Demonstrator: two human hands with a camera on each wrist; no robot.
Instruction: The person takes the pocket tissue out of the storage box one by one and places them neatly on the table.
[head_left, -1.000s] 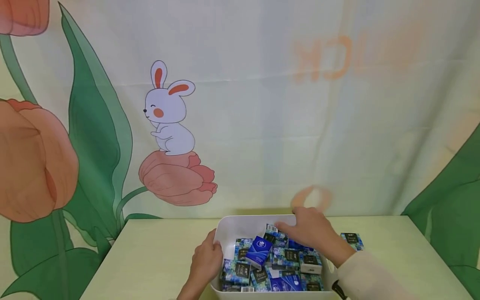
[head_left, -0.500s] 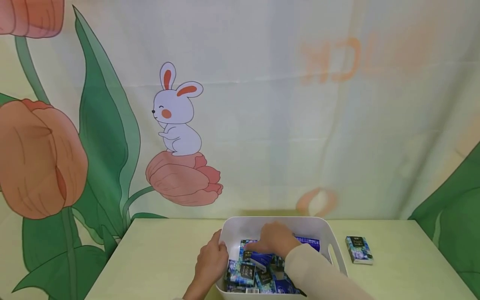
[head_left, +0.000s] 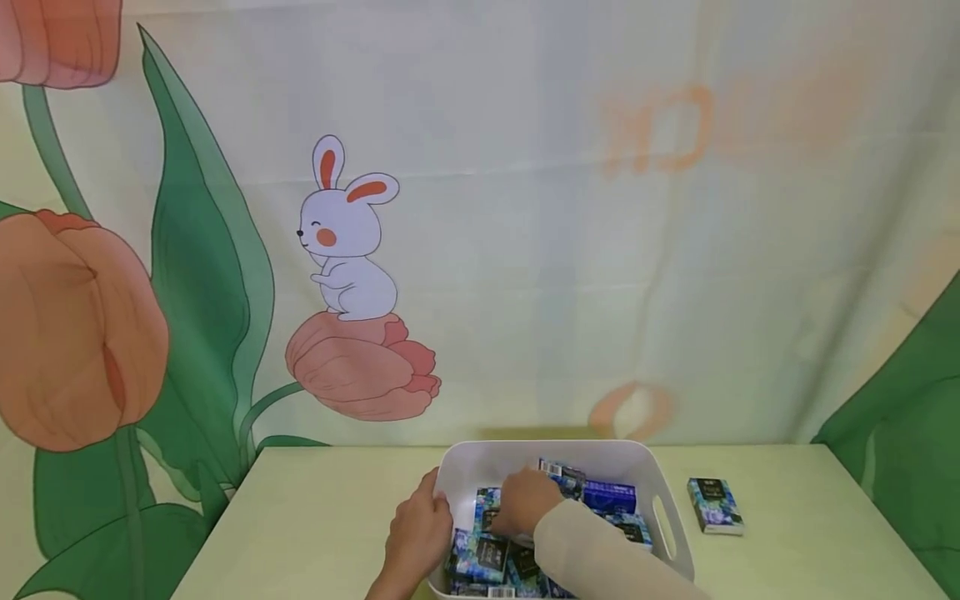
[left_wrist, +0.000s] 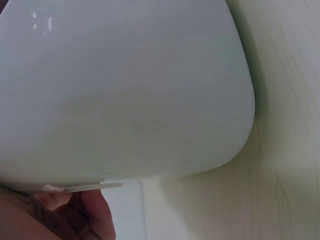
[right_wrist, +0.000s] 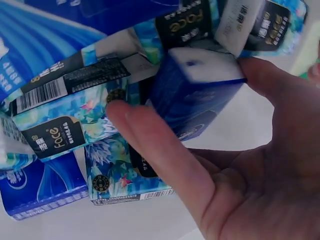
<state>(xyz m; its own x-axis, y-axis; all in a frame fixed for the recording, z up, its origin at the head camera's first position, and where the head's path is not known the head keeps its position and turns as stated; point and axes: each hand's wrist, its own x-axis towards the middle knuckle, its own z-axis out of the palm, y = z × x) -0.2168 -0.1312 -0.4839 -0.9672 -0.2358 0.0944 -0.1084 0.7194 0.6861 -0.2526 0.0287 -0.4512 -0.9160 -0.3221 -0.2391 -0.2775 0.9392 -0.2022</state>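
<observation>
My left hand [head_left: 418,533] grips the left side of a white plastic bin [head_left: 461,467]. In the left wrist view its curled fingers [left_wrist: 97,210] show at the rim, under the bin's smooth outer wall. Inside the bin, my right hand [head_left: 528,502] is down among small tissue packs. The right wrist view shows a tilted blue tissue pack [right_wrist: 187,102] between its thumb and a finger, the finger at the white end. The thumb reaches across onto a floral tissue pack [right_wrist: 65,132]. In the head view the right hand and sleeve hide the middle of the pile.
A single floral pack [head_left: 715,506] lies on the pale table [head_left: 330,517], right of the bin. Another blue pack [head_left: 609,497] sits at the bin's back right, near the handle slot. Behind the table hangs a printed cloth [head_left: 525,250] with a rabbit and tulips.
My right hand has moved left from the bin's back right to the middle left, over the blue pack seen there earlier. My left hand keeps its place on the bin.
</observation>
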